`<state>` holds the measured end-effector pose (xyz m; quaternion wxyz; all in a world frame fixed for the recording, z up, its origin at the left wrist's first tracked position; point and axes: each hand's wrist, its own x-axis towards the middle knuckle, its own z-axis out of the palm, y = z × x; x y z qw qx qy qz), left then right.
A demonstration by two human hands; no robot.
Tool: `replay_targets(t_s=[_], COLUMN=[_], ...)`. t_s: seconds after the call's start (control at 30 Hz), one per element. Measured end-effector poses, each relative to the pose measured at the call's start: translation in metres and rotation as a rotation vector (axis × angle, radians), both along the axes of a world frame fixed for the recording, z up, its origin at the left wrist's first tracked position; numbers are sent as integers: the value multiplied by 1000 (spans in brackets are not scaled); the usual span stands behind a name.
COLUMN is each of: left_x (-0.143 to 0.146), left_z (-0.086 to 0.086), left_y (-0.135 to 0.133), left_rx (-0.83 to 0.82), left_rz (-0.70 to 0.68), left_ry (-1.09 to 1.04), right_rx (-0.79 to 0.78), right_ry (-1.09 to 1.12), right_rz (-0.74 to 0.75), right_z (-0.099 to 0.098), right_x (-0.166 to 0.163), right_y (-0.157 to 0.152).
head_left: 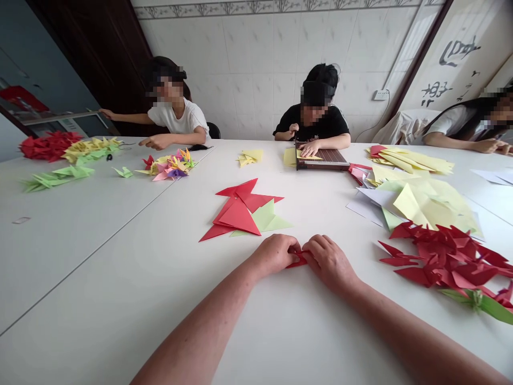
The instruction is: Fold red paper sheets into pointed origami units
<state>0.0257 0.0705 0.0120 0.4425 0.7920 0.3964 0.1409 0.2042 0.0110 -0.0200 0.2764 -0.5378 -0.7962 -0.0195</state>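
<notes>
Low over the white table [160,305], my left hand [277,252] and my right hand [331,262] are close together. Both pinch a small folded piece of red paper [296,261] between them. Most of that paper is hidden by my fingers, so its exact shape cannot be made out. Just beyond my hands lie several folded red paper triangles [240,214], partly overlapping a light green folded paper [267,216].
Folded red paper cranes [449,259] are heaped at right, below loose yellow and white sheets [425,200]. Across the table a person in black presses yellow paper on a paper cutter [324,160]. A person in white sits near colourful paper cranes [172,164]. Another person sits far right.
</notes>
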Motion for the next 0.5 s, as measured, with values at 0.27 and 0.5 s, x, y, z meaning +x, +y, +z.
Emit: replay_targets(t_s=[0.27,0.5], left_x=[7,24], left_z=[0,-3], left_y=[4,-11], left_rx=[-189,-434], left_rz=[289,368], left_ry=[-350,-713], right_rx=[-154,-234], right_ry=[670,861], right_rz=[-363,-306], right_z=[9,26], right_x=[-1,-9], right_y=[-4,-6])
